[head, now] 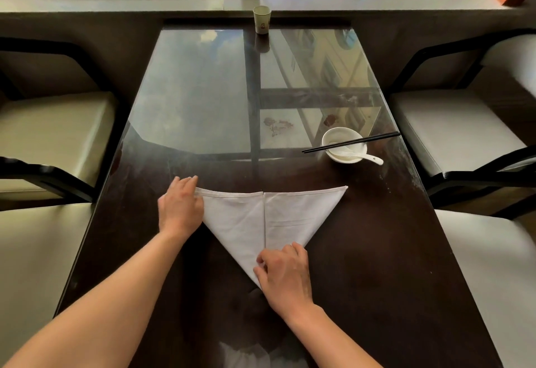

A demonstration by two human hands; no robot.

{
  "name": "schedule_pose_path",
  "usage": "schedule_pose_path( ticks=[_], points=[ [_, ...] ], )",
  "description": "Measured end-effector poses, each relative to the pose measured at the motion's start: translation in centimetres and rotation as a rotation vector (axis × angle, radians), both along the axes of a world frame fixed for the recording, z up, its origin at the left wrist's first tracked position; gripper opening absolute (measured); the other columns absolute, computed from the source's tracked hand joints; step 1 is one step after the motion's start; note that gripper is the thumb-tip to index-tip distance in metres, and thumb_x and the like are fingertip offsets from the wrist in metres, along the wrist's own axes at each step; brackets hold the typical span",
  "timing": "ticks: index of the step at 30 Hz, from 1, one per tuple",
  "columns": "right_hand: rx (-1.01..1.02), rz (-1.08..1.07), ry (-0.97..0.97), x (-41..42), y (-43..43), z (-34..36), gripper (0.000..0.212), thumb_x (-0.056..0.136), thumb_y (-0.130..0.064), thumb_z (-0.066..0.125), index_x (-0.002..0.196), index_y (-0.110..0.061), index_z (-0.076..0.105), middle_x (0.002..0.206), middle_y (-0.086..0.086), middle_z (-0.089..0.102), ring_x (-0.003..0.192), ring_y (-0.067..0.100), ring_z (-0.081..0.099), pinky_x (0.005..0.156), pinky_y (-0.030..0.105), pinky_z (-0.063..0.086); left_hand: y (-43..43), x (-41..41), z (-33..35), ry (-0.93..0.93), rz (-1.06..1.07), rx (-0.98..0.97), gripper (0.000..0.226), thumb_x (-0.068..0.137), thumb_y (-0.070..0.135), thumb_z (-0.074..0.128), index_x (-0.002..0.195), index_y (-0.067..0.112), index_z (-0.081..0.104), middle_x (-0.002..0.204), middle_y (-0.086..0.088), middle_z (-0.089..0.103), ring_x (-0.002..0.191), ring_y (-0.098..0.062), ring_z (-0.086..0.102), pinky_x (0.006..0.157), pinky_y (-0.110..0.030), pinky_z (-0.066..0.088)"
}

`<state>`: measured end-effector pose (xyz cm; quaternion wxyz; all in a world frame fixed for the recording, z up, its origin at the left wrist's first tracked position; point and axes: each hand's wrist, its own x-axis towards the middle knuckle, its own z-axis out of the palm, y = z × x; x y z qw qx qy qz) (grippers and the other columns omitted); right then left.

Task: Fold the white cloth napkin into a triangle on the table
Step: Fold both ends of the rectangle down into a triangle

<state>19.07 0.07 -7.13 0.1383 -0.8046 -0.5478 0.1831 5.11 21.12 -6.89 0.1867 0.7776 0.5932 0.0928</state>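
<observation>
The white cloth napkin lies flat on the dark glass-topped table as a triangle, its long edge away from me and its point toward me. A seam runs down its middle where two flaps meet. My left hand rests on the napkin's far left corner, fingers together and pressing down. My right hand covers the near point, fingers curled on the cloth. Whether either hand pinches the fabric is hidden.
A white bowl with a white spoon and black chopsticks across it stands at the right. A paper cup stands at the table's far edge. Cushioned chairs flank both sides.
</observation>
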Motion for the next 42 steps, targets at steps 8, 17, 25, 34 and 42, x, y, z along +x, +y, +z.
schedule_pose_path(
  ticks=[8,17,25,34,42],
  points=[
    [-0.016,-0.022,0.000,-0.2,0.1,0.0,0.014,0.094,-0.036,0.058,0.090,-0.028,0.069,0.081,-0.006,0.070,0.089,0.016,0.058,0.117,0.038,0.024,3.7,-3.3,1.0,-0.117,-0.086,-0.134,0.020,0.081,0.018,0.082,0.100,0.013,0.079,0.095,0.001,0.067,0.088,-0.019,0.061,0.083,-0.032,0.044],
    [0.020,0.009,-0.128,-1.0,-0.6,-0.2,0.014,0.092,-0.032,0.062,0.080,-0.026,0.066,0.071,-0.006,0.064,0.082,0.019,0.060,0.114,0.046,0.036,3.8,-3.2,0.0,-0.109,-0.048,-0.059,0.004,0.083,0.013,0.079,0.084,0.017,0.080,0.087,-0.001,0.063,0.083,-0.018,0.060,0.081,-0.037,0.048],
    [0.205,-0.020,-0.140,-1.1,-2.4,-0.3,0.011,0.081,-0.028,0.072,0.090,-0.023,0.068,0.084,-0.003,0.060,0.083,0.021,0.056,0.099,0.043,0.047,0.6,-1.1,0.6,-0.077,-0.327,0.212,0.037,0.078,0.000,0.076,0.113,0.010,0.074,0.109,-0.018,0.065,0.103,-0.042,0.058,0.085,-0.052,0.049],
    [0.342,0.077,-0.153,-0.6,-7.4,-2.4,0.026,0.093,-0.024,0.064,0.118,-0.020,0.068,0.123,-0.005,0.064,0.111,0.019,0.059,0.107,0.041,0.041,-4.1,2.7,-2.2,0.244,-0.724,0.064,0.066,0.092,0.074,0.004,0.154,0.050,0.002,0.167,0.005,-0.009,0.152,-0.018,-0.017,0.122,-0.047,-0.012],
    [0.127,0.303,-0.248,-0.8,-8.6,-2.7,0.055,0.099,-0.054,0.047,0.143,-0.023,0.053,0.157,-0.003,0.043,0.149,0.022,0.032,0.114,0.048,0.024,-4.5,1.9,-4.2,0.344,-0.714,0.081,0.068,0.090,0.077,-0.001,0.151,0.050,-0.016,0.164,0.004,-0.024,0.146,-0.017,-0.035,0.119,-0.048,-0.021]
  ],
)
